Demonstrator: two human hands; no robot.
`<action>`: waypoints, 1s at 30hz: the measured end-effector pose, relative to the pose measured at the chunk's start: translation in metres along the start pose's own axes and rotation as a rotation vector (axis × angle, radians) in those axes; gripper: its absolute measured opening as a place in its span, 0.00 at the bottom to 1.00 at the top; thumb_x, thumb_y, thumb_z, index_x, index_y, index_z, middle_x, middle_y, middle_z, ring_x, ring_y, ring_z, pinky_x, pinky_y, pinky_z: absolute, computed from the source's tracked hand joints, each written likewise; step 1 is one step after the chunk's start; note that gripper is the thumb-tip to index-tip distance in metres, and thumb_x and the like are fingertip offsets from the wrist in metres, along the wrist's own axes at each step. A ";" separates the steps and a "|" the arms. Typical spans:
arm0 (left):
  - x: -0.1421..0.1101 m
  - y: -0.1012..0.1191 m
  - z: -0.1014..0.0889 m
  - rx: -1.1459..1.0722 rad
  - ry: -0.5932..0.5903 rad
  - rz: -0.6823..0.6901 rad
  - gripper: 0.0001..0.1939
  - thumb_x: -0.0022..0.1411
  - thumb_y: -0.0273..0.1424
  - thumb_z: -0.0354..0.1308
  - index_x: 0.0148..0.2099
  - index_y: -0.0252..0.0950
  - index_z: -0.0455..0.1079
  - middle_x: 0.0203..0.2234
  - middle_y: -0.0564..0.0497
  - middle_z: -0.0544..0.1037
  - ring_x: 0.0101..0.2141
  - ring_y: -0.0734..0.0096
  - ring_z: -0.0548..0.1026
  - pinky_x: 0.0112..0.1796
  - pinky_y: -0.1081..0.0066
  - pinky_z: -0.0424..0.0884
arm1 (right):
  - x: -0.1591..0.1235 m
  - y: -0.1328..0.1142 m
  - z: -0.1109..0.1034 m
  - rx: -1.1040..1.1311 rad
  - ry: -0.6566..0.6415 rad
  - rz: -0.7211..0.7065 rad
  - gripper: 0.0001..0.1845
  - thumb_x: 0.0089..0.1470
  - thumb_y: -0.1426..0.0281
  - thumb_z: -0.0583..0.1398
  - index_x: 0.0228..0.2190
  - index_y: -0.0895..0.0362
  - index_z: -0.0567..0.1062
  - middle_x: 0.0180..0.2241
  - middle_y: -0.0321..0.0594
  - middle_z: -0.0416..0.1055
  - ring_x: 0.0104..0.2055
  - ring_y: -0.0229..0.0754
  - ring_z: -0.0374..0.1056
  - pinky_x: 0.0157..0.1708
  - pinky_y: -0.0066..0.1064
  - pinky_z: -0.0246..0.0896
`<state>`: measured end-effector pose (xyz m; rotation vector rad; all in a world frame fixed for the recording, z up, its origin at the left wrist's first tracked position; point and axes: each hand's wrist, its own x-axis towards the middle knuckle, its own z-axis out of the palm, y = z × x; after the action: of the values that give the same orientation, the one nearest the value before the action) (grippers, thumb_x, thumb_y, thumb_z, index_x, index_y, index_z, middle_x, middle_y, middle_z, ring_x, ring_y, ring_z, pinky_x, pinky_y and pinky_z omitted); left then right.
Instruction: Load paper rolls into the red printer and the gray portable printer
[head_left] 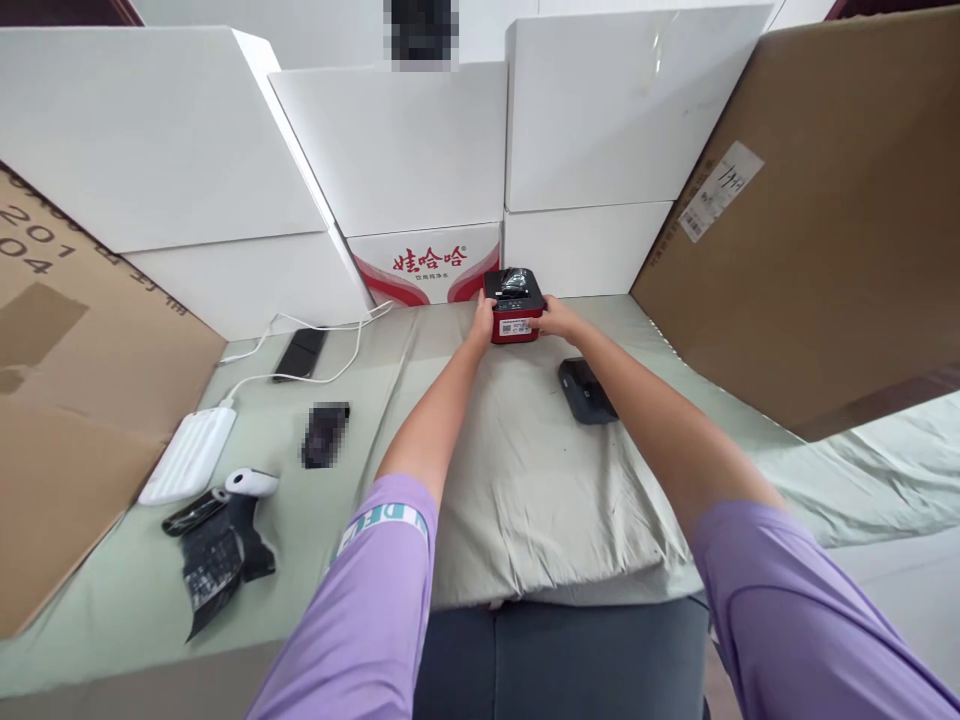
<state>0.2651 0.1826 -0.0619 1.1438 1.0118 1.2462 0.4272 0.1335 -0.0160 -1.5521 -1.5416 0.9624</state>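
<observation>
A small red and black boxy device, which looks like a label printer, sits at the back of the cloth-covered surface against the white boxes. Its dark lid faces up, and a white label is on its red front. My left hand is closed around its left side. On the right side, my right hand grips it with the fingers by the front corner. A dark grey device lies nearer to me, partly covered by my right forearm.
White boxes wall off the back; brown cartons flank both sides. On the left lie a white power bank with a cable, a black phone, a blurred dark item, a white roll and crumpled black film.
</observation>
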 end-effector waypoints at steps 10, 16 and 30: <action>-0.052 0.009 -0.007 0.226 0.266 0.050 0.32 0.73 0.34 0.47 0.74 0.32 0.49 0.74 0.40 0.55 0.73 0.60 0.52 0.70 0.59 0.52 | -0.027 0.007 -0.016 -0.113 0.004 -0.101 0.24 0.53 0.74 0.67 0.53 0.60 0.76 0.60 0.52 0.73 0.64 0.53 0.69 0.66 0.49 0.61; -0.152 -0.015 -0.010 0.766 -0.146 0.334 0.39 0.66 0.43 0.59 0.73 0.37 0.53 0.72 0.39 0.60 0.72 0.54 0.55 0.72 0.53 0.44 | -0.111 0.070 -0.086 0.289 0.068 0.159 0.14 0.61 0.61 0.61 0.44 0.55 0.79 0.59 0.52 0.74 0.62 0.50 0.71 0.66 0.48 0.61; -0.184 -0.017 -0.033 0.868 -0.548 0.290 0.52 0.63 0.46 0.65 0.78 0.45 0.41 0.75 0.42 0.49 0.74 0.53 0.50 0.72 0.51 0.43 | -0.158 0.069 0.027 0.514 0.291 -0.025 0.38 0.60 0.43 0.53 0.57 0.57 0.75 0.63 0.45 0.71 0.66 0.49 0.66 0.68 0.44 0.56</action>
<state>0.2216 0.0029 -0.0907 2.2185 0.9892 0.5979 0.4339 -0.0258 -0.0879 -1.2343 -1.0076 0.9737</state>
